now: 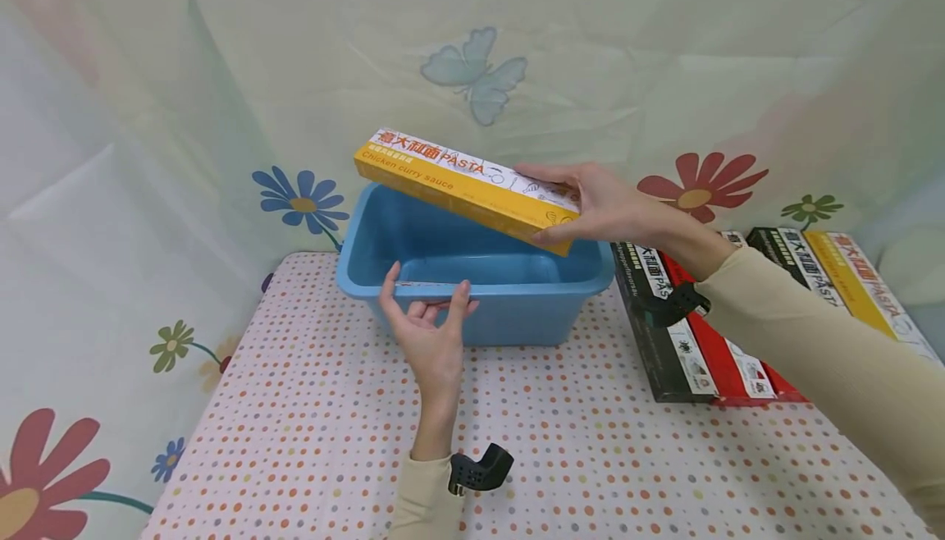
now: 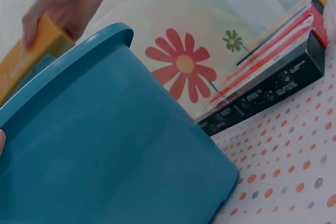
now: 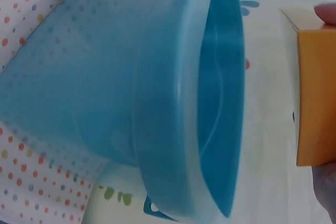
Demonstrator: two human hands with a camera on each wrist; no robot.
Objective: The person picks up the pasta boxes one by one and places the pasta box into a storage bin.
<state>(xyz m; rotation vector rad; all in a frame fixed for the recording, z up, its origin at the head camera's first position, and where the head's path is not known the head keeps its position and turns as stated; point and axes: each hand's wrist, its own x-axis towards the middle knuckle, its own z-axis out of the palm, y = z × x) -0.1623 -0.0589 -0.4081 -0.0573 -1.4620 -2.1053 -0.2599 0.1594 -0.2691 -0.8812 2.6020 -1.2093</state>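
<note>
My right hand (image 1: 601, 208) pinches a yellow and white pasta box (image 1: 458, 183) by its right end, thumb below and fingers along the top edge. The box slants above the blue plastic bin (image 1: 509, 310), its left end higher. In the right wrist view, the yellow end of the box shows between thumb and fingers, apart from the bin's rim. My left hand (image 1: 428, 343) holds the bin's front rim, with some fingers curled under it. Just behind that rim, a thin white edge shows inside the bin; what it belongs to is mostly hidden.
Right of the bin lie more pasta boxes: a black one (image 1: 668, 343), red ones (image 1: 712, 359) and a yellow one (image 1: 849, 277), partly covered by my right arm. A dotted cloth (image 1: 317, 425) covers the table. Behind hangs a flowered curtain (image 1: 627, 48).
</note>
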